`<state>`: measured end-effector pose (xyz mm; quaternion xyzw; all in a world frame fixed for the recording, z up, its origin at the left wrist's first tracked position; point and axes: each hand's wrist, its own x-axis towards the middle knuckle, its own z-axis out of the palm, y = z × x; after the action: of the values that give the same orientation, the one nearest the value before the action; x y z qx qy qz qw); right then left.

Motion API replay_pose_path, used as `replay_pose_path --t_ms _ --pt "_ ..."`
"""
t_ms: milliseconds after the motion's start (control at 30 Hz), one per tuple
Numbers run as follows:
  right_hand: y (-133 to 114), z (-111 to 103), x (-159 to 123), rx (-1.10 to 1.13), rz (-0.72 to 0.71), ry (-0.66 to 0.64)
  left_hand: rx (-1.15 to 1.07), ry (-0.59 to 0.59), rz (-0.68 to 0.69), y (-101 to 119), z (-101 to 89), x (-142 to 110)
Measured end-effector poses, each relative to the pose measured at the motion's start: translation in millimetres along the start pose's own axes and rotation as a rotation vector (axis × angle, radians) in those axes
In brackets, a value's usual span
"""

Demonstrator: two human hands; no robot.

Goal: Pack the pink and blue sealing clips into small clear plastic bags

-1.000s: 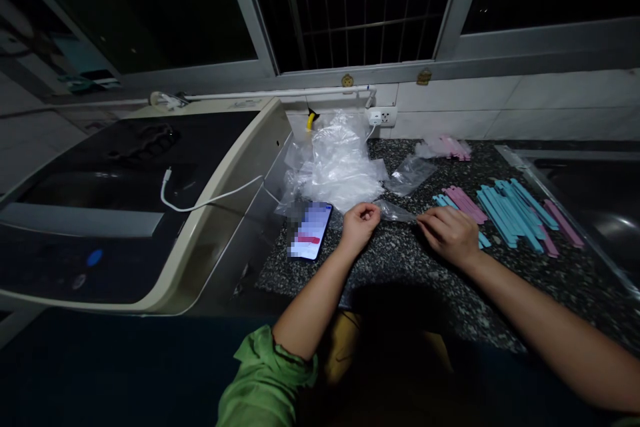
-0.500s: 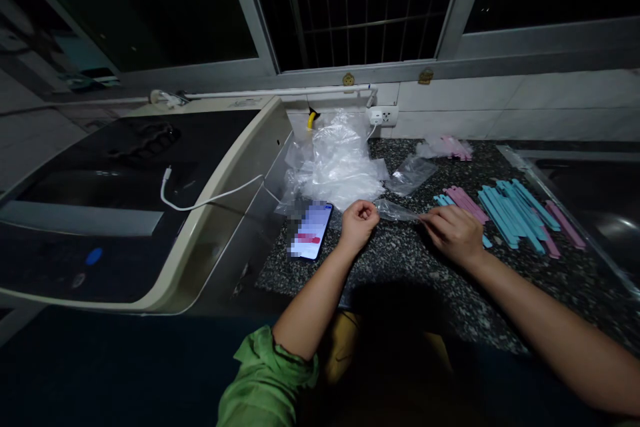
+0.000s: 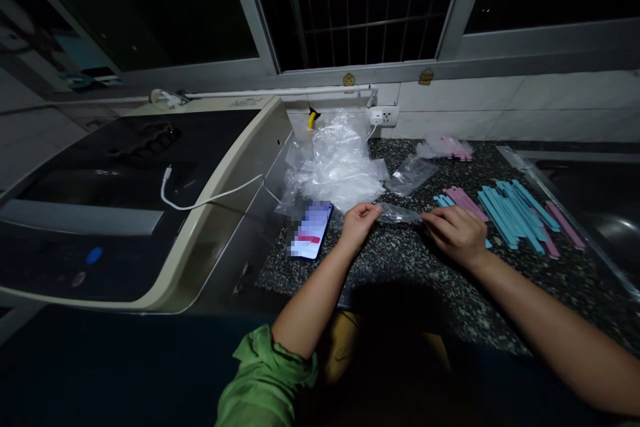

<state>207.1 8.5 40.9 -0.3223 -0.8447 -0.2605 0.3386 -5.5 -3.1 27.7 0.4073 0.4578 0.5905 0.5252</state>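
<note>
A clear plastic bag (image 3: 399,213) is stretched between my two hands, low over the speckled counter (image 3: 395,253). My left hand (image 3: 359,225) pinches its left end, fingertips pressed together. At the other end, my right hand (image 3: 457,232) has its fingers closed on the bag's edge. Just beyond the left hand lies a heap of clear plastic bags (image 3: 340,167). Flat blue strips (image 3: 510,213) and pink strips (image 3: 466,203), several of each, lie to the right of my right hand. Left of my left hand rests a phone (image 3: 311,230) with its screen lit.
A washing machine (image 3: 210,213) stands at the left with a white cable (image 3: 215,199) across its lid. Behind the counter are a wall socket (image 3: 385,116) and a barred window (image 3: 360,7). A bag with pink strips (image 3: 453,147) lies at the back; a sink (image 3: 600,213) is at the right.
My left hand's fingers have turned from a curled shape to a forward pinch on the bag's end. My right hand has shifted very slightly right.
</note>
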Motion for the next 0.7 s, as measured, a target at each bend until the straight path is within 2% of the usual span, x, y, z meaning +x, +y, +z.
replay_pose_path --t_ms 233,400,567,700 --pt "-1.5 1.2 0.3 0.129 0.077 0.036 0.034 0.036 0.037 -1.1 0.7 1.0" --pt "2.0 9.2 -1.3 0.35 0.321 0.07 0.105 -0.013 0.095 2.3 2.4 -1.5" --pt "11.5 16.3 -5.4 0.534 0.571 0.054 0.266 -0.104 0.311 0.5 1.9 -3.0" --pt "15.7 20.0 -7.2 0.656 0.65 0.021 0.369 -0.208 0.452 -3.3 1.2 -4.7"
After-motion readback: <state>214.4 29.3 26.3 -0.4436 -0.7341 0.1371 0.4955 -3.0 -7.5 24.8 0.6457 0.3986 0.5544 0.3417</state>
